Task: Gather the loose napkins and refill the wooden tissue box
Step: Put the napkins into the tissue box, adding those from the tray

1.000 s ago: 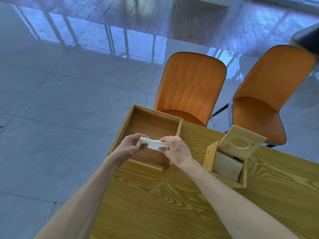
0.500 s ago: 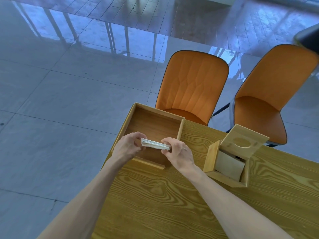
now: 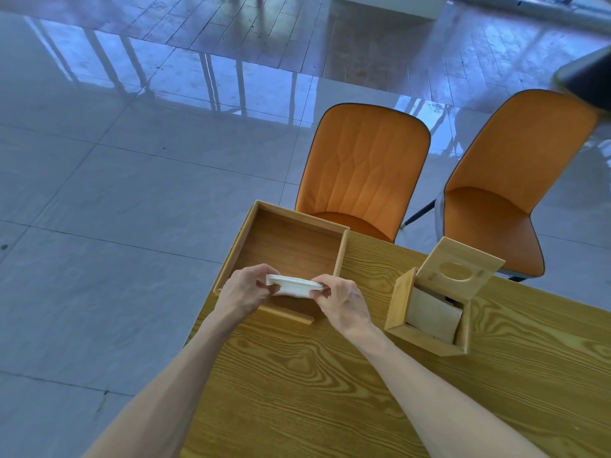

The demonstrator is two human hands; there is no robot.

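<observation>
Grained wood table (image 3: 297,385); both hands (image 3: 294,297) pinch flat white napkin stack (image 3: 292,285).

Dining/café-type hall: wood table (image 3: 330,391), orange chairs (image 3: 363,170), glossy tile floor (image 3: 115,193).

Two bare forearms reach forward and converge. The left hand (image 3: 246,290) and right hand (image 3: 344,300) face each other, fingers curled, each pinching one end of something held between them.

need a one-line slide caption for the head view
Both hands, left and right, hold a napkin stack over the tray; tissue box open alongside.
</observation>
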